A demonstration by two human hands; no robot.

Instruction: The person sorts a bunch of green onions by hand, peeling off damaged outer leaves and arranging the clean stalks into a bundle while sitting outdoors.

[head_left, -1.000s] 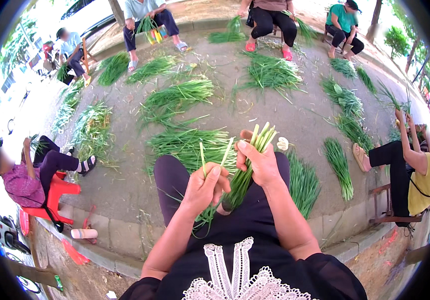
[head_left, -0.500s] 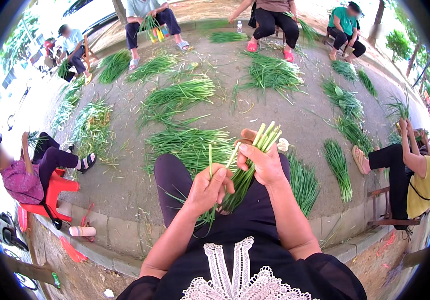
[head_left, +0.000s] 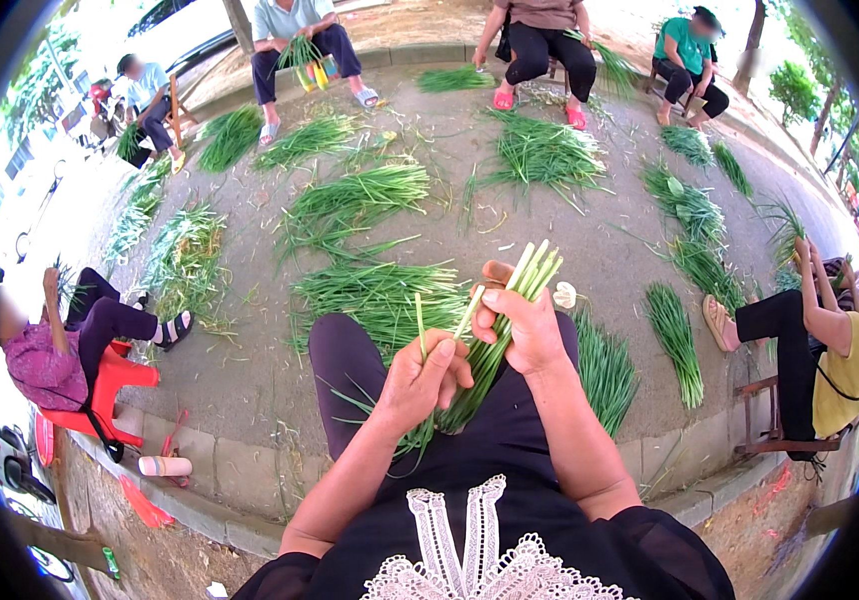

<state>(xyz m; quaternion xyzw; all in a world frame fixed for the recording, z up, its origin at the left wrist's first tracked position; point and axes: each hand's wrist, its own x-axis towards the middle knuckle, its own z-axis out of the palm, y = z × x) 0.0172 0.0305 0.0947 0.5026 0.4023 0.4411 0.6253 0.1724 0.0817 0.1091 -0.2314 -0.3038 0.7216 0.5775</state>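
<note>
My right hand (head_left: 522,325) is closed round a bundle of garlic chives (head_left: 538,270), pale stem ends up and green leaves hanging between my knees. Pinched between thumb and fingers of my left hand (head_left: 425,375) is a thin stalk (head_left: 420,318), its pale end upright. Another pale stalk (head_left: 467,312) slants between the two hands; which hand grips it I cannot tell. Below the left hand, loose green leaves (head_left: 413,440) trail over my lap. A large heap of chives (head_left: 375,300) lies on the ground beyond my knees.
By my right knee lies another heap of chives (head_left: 605,372), with a whitish clump (head_left: 566,295) near it. More heaps (head_left: 545,150) dot the pavement. Several people sit around, one on a red plastic stool (head_left: 122,385) at left. A pale pink bottle (head_left: 165,466) lies on the kerb.
My hands stay almost in place. The slanting stalk between them has shifted slightly, its tip now nearer my right fingers. At the far side, a seated person's hand has moved toward a heap.
</note>
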